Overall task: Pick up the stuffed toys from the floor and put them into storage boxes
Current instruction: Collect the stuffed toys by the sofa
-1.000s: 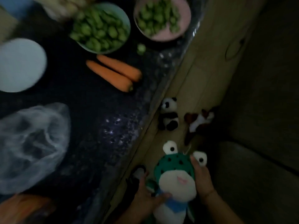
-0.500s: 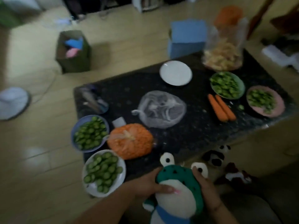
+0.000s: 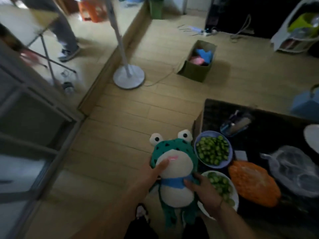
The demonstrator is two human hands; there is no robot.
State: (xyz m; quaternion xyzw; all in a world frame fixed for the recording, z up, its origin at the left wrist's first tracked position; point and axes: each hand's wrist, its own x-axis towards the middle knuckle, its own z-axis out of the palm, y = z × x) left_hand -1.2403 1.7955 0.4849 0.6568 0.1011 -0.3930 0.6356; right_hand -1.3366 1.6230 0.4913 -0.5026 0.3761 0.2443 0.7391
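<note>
A green stuffed frog (image 3: 174, 163) with white belly, blue scarf and bulging white eyes hangs upright in the air in front of me. My left hand (image 3: 151, 175) grips the side of its head, thumb on its cheek. My right hand (image 3: 204, 190) holds its body at the scarf. An open green storage box (image 3: 196, 70) stands on the floor far ahead, with blue and pink toys inside.
A low black table (image 3: 269, 128) at right carries bowls of green vegetables (image 3: 213, 149), an orange mesh bag (image 3: 253, 183), a clear plastic bag and a plate. A white fan stand (image 3: 128, 76) with cord stands ahead left. A person's legs (image 3: 66, 40) are far left. A shelf frame fills the left side.
My view has swung left, away from the table toward the open floor and green box. The frog stays in both hands; my right hand has slid from its head down to its scarf.
</note>
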